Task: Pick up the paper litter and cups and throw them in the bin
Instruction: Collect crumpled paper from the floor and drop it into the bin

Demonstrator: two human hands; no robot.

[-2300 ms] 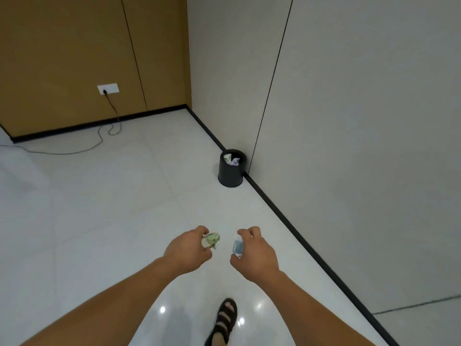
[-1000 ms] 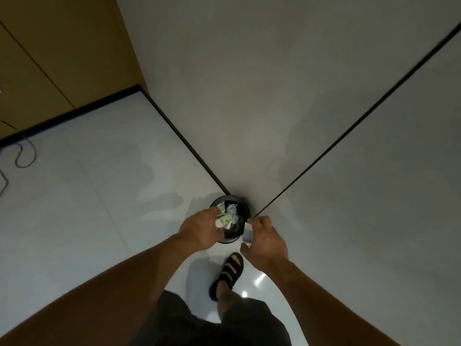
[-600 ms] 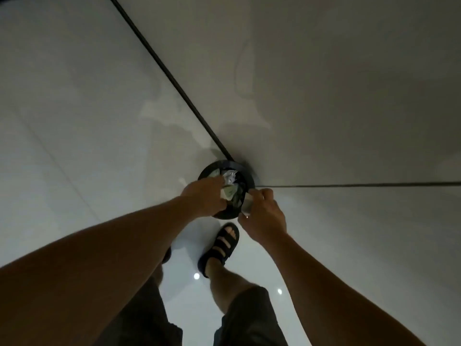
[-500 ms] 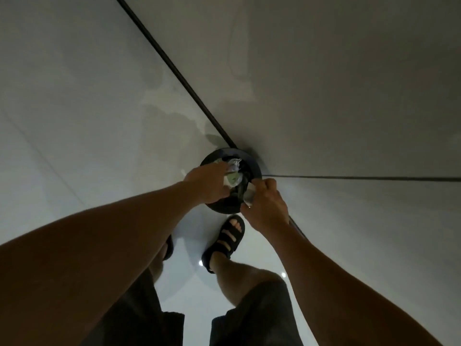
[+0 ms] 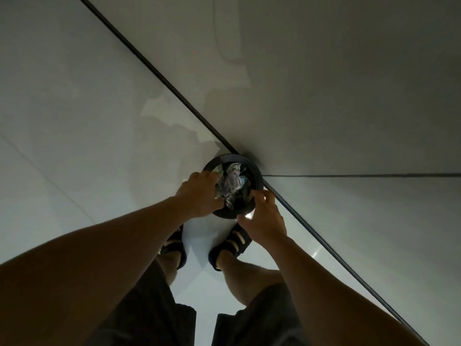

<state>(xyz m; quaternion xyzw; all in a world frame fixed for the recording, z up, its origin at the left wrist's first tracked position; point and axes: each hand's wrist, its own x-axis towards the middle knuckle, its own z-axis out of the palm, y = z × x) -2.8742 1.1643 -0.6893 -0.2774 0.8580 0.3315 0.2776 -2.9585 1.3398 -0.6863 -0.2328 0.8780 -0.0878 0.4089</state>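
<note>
– Litter [image 5: 232,182] is seen heaped in the bin [image 5: 258,176]. Where are the hands held?
– Both are held over it. The left hand [image 5: 199,193] is nearer, and its grip is hidden against the heap, so its state cannot be told. The right hand [image 5: 264,221] is held with its grip loosely apart, nothing seen in it, on the near side.

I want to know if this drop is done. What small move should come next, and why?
Probably draw both hands away from the bin. The left hand and right hand hang over its rim, crumpled paper lies inside, and the right hand looks empty; whether the left one grips a scrap cannot be told.
</note>
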